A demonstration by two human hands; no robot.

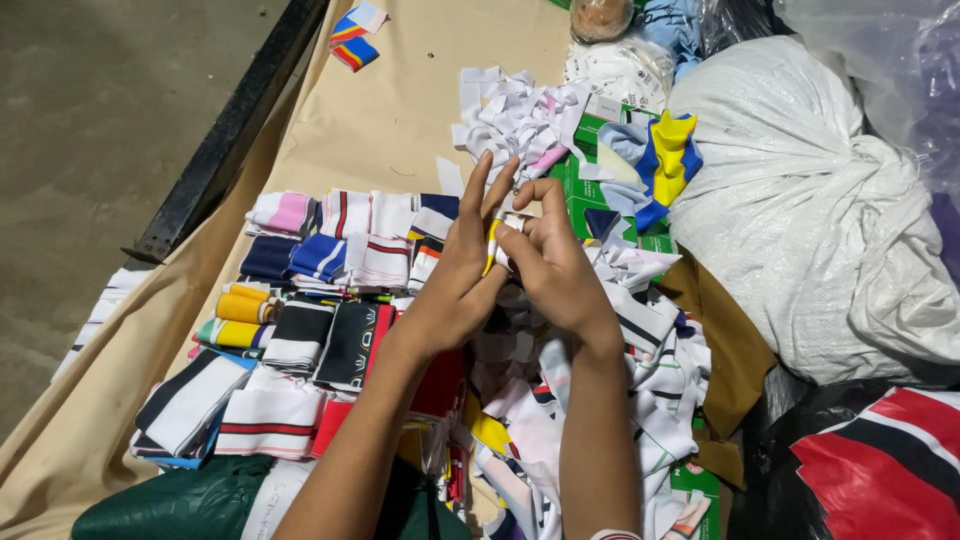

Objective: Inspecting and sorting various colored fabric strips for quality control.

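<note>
I read this as mid-fold: left hand [455, 270] and right hand [550, 265] pressed together, pinching a small white-and-yellow fabric strip [494, 238] above the tabletop's [390, 130] middle — next, placement on the folded stacks [330, 250], left side.

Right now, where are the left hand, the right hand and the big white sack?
left hand [462, 262], head view, on the back of the hand.
right hand [553, 262], head view, on the back of the hand.
big white sack [800, 200], head view, on its bulging woven side.
</note>
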